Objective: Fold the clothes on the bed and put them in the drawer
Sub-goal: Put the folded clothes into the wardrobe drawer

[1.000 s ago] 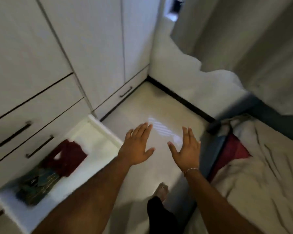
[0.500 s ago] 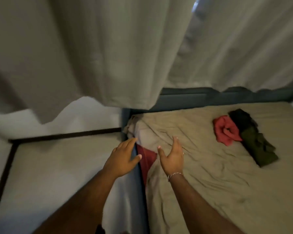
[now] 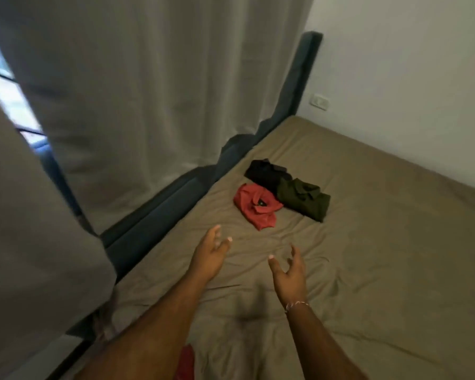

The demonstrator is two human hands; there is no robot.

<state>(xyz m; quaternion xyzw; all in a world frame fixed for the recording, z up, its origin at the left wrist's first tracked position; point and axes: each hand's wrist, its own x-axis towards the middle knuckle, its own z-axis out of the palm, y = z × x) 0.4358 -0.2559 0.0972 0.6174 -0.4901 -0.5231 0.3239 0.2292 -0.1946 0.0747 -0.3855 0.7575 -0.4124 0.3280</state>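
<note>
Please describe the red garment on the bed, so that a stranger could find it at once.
On the wide bed with the olive-brown sheet, three garments lie together near the grey curtain. The crumpled red cloth garment is the nearest to both hands; the black and dark green ones lie behind it.

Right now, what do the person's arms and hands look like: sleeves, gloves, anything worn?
Both forearms are bare to the frame's lower edge, with no sleeves in view. The left hand has no glove, ring or band visible. The right hand is also ungloved; a thin pale beaded bracelet circles its wrist.
</note>
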